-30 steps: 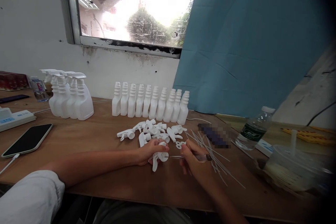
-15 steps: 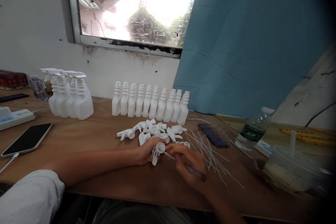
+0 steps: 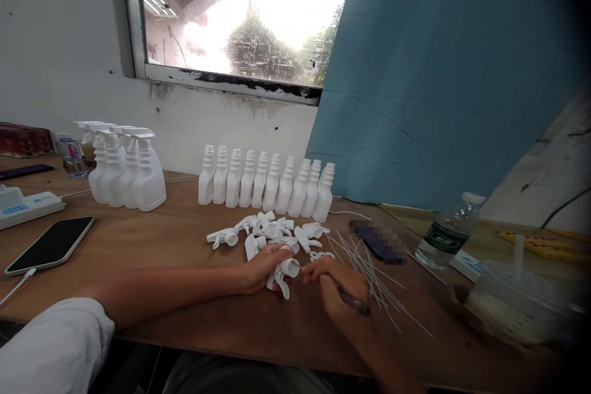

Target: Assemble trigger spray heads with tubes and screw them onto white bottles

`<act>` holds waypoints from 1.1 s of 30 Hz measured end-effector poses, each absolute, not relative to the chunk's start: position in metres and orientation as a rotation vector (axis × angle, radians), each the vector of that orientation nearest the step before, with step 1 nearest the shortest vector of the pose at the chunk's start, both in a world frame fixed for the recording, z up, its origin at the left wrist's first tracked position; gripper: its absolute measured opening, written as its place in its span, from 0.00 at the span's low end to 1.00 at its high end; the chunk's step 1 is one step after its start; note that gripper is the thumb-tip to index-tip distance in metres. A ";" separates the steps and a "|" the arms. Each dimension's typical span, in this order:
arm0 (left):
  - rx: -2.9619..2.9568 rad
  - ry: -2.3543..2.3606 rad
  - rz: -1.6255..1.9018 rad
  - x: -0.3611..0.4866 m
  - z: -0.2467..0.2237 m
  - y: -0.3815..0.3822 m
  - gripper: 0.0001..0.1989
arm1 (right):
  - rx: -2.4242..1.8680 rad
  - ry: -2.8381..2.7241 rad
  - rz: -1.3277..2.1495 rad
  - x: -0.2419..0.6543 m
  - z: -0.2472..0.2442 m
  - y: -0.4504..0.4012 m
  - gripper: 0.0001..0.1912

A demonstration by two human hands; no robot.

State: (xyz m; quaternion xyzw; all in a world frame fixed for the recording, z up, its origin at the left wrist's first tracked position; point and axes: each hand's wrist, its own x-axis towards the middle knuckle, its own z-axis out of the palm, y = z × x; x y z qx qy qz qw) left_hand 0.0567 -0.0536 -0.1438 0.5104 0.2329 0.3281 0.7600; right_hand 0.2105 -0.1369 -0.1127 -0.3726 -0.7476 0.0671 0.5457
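My left hand (image 3: 264,268) is wrapped round a white spray head (image 3: 283,274), whose round opening faces right toward my other hand. In my right hand (image 3: 333,280) is a thin tool with a dark handle (image 3: 354,302); its tip is at or near the opening, too small to make out exactly. Behind my left hand lies a pile of white spray heads (image 3: 265,225). Several small white rings (image 3: 322,255) lie just beyond my right fingers. Thin white tubes (image 3: 369,274) are strewn to the right of that hand.
Open white bottles (image 3: 272,183) stand in a row at the back. Bottles with spray heads (image 3: 150,178) stand back left, a phone (image 3: 50,245) in front of them. A water bottle (image 3: 446,231) and a lidded cup (image 3: 512,301) are at the right.
The spray head in my left hand has turned, its opening now facing more to the right. My right hand has drawn slightly right with the tool, less of whose thin shaft shows.
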 end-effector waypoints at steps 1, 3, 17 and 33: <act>1.120 0.506 0.716 0.057 -0.144 -0.054 0.19 | -0.953 -1.690 0.217 0.208 -0.111 -0.137 0.14; 1.129 0.498 0.728 0.056 -0.144 -0.054 0.19 | -1.049 -1.533 0.335 0.202 -0.109 -0.137 0.13; 1.088 0.460 0.746 0.056 -0.145 -0.053 0.19 | -1.117 -1.630 0.263 0.202 -0.110 -0.133 0.08; 1.211 0.565 0.567 0.052 -0.141 -0.054 0.12 | -1.048 -1.363 0.637 0.200 -0.114 -0.129 0.22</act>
